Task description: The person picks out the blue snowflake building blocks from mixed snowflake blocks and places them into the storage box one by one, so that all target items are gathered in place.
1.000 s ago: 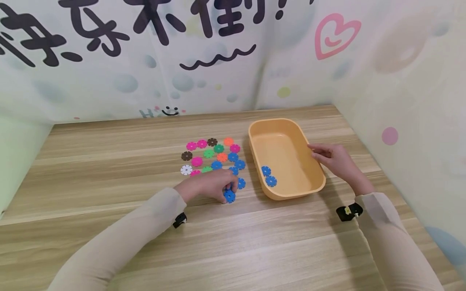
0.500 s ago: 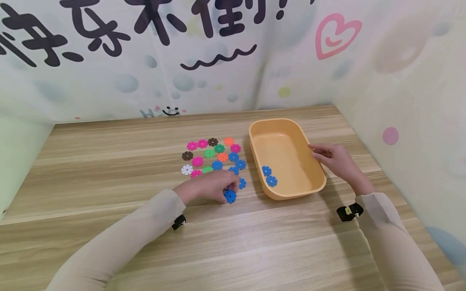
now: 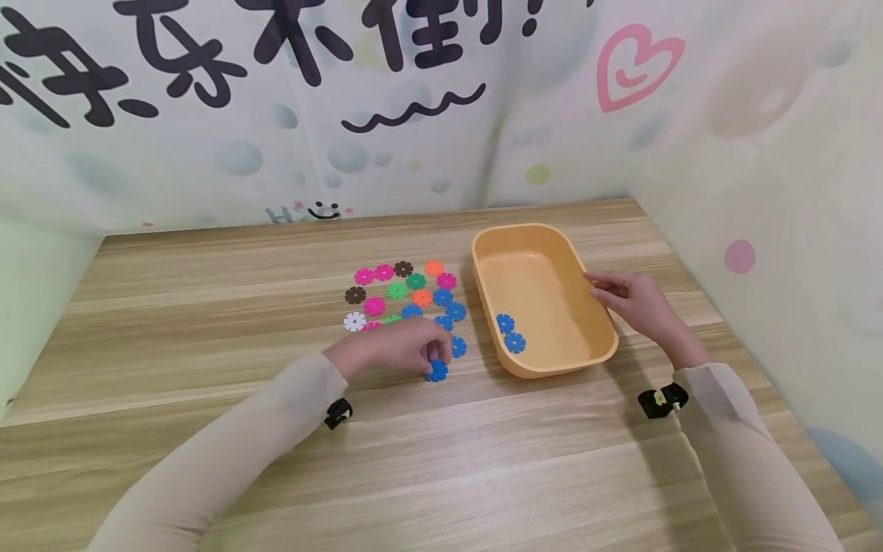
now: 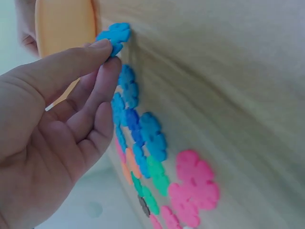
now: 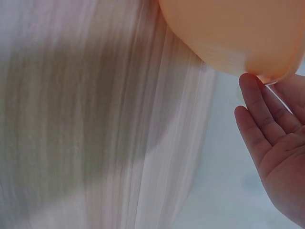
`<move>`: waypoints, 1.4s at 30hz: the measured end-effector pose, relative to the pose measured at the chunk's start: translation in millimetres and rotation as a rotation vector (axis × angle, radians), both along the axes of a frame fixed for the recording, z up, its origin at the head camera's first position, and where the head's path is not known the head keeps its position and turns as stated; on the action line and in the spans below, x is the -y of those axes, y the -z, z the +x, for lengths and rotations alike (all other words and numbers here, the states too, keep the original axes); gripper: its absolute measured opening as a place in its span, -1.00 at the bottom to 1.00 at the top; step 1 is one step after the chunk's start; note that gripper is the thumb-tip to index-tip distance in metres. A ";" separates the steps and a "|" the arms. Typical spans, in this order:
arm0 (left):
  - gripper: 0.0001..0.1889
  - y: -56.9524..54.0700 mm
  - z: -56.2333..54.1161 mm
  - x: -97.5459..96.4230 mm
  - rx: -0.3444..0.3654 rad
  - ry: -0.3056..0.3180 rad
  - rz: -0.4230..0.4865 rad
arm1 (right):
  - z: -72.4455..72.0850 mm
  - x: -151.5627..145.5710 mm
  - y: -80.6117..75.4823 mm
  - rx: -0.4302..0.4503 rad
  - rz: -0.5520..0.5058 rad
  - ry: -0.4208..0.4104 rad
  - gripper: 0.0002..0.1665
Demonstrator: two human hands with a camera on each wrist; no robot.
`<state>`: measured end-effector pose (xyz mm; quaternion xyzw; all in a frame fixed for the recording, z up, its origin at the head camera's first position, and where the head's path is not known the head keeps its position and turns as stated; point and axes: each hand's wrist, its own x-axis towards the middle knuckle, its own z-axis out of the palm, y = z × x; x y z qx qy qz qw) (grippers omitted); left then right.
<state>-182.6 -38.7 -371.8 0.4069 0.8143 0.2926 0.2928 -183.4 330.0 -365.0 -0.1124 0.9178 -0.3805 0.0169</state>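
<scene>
My left hand [image 3: 396,343] pinches a blue snowflake disc [image 3: 436,372] between thumb and fingers. In the left wrist view this blue notched disc [image 4: 116,36] sticks out past the thumb tip, while the other fingers curl below. More notched plastic discs lie flat around the hand: several blue ones [image 3: 455,311], pink, green, orange and brown ones, and a white disc [image 3: 355,321]. My right hand [image 3: 641,307] holds the right rim of a pale orange plastic basin [image 3: 552,368]. The right wrist view shows fingertips [image 5: 249,81] against the basin's outer wall.
Two blue discs [image 3: 513,343] lie inside the basin near its left wall. The wood-grain table [image 3: 207,307] meets a printed backdrop [image 3: 428,169] at the back, with more wall on both sides. Black wrist cameras [image 3: 664,400] sit at both cuffs.
My left hand has tipped and lifted slightly, and the blue disc between its fingers now shows less of its face. The right hand and basin stay in place.
</scene>
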 end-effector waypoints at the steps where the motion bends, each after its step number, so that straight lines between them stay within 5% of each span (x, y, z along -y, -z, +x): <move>1: -0.80 -1.5 -0.8 0.4 0.009 -0.002 0.002 | 0.1 0.0 -0.2 0.001 -0.001 0.000 -0.58; 10: -0.83 -22.7 -13.6 -3.6 -0.065 0.028 0.017 | -0.2 0.4 0.3 -0.011 0.008 -0.001 -0.59; 17: -0.82 -46.7 -26.8 -10.9 -0.037 0.009 0.023 | 0.6 1.5 1.0 -0.016 0.003 -0.003 -0.60; 26: -0.84 -74.4 -47.5 -37.7 -0.080 0.024 0.031 | 0.3 0.2 2.8 -0.020 0.016 -0.003 -0.60; 34: -0.82 -75.9 -68.0 -70.3 -0.155 0.056 0.014 | -0.2 -0.1 3.2 -0.026 0.005 -0.008 -0.60; 42: -0.80 -69.4 -80.9 -95.1 -0.127 -0.005 -0.053 | -0.6 0.0 1.9 -0.035 -0.001 -0.010 -0.60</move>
